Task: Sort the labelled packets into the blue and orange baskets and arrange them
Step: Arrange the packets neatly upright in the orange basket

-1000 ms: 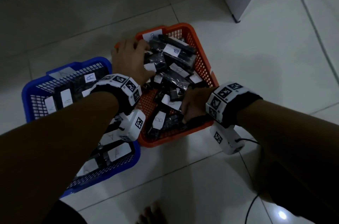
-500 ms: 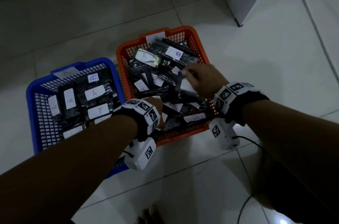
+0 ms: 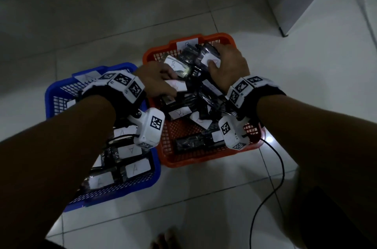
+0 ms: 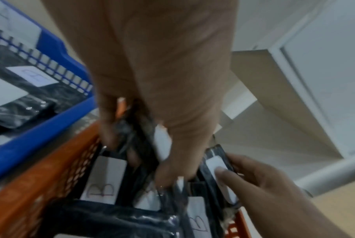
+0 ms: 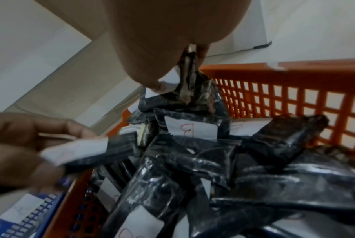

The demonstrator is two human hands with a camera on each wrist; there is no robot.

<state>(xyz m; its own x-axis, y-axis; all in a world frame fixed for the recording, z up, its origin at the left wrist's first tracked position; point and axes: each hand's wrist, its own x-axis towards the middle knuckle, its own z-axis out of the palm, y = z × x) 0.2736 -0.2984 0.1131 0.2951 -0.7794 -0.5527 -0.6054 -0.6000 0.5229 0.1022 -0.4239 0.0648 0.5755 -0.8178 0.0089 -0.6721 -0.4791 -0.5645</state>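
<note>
From the head view, both hands work inside the orange basket [image 3: 195,159], centre frame, beside the blue basket [image 3: 142,182] at lower left; the left hand [image 3: 157,81] curls round a labelled packet [image 3: 177,85] lying left-to-right, the right hand [image 3: 226,67] pinches another packet [image 3: 210,59] near the far rim. Left wrist view: fingers wrapped round black plastic. Right wrist view: thumb clamps a packet end-up, bare mesh wall upper right, room there.
</note>
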